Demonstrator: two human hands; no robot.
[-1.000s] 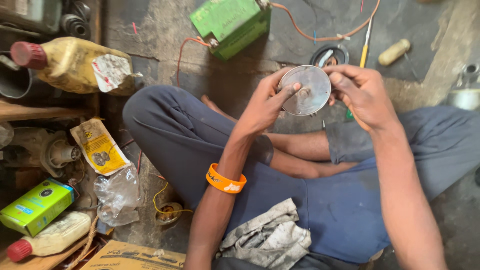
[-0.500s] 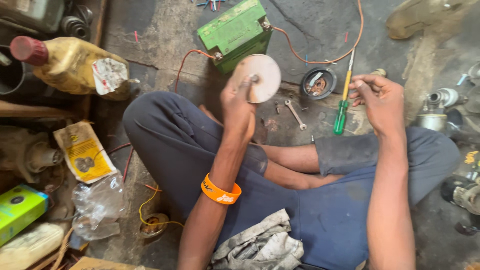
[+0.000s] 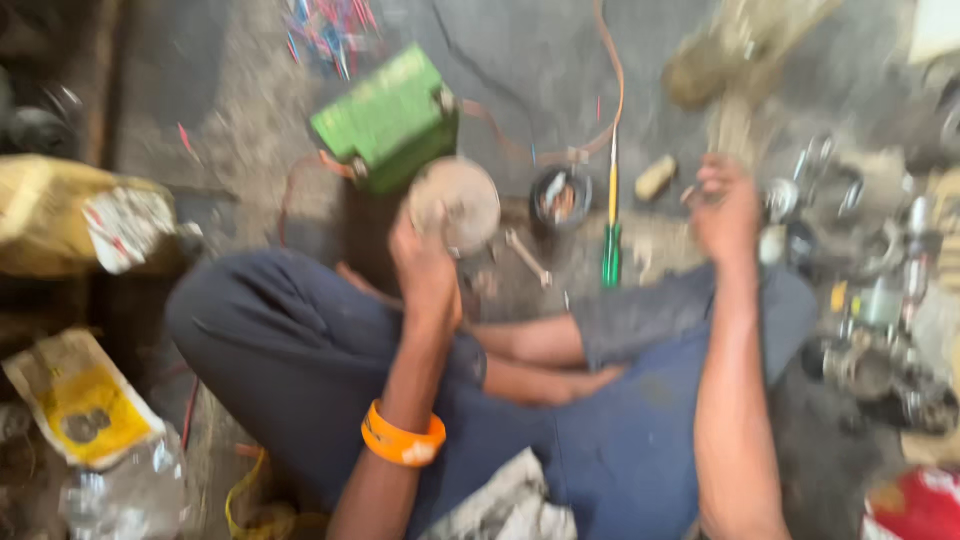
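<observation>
The view is blurred by motion. My left hand (image 3: 425,265) holds a round, pale metal disc (image 3: 457,203) upright above my crossed legs, just in front of a green box-shaped battery (image 3: 385,120). An orange band sits on that wrist. My right hand (image 3: 727,205) is out to the right with fingers curled, near a heap of small metal parts (image 3: 860,270); whether it grips anything is hidden by blur. A green-handled screwdriver (image 3: 611,240) lies on the floor between my hands.
A yellow oil jug (image 3: 70,215) lies at left, a yellow packet (image 3: 80,405) and clear plastic below it. A small spanner (image 3: 527,258) and a black ring part (image 3: 560,197) lie near the screwdriver. A grey rag (image 3: 505,505) rests on my lap.
My hands have separated: the left keeps the disc and moved it left toward the green battery, the right let go and swung out right toward the metal parts. The camera has tilted.
</observation>
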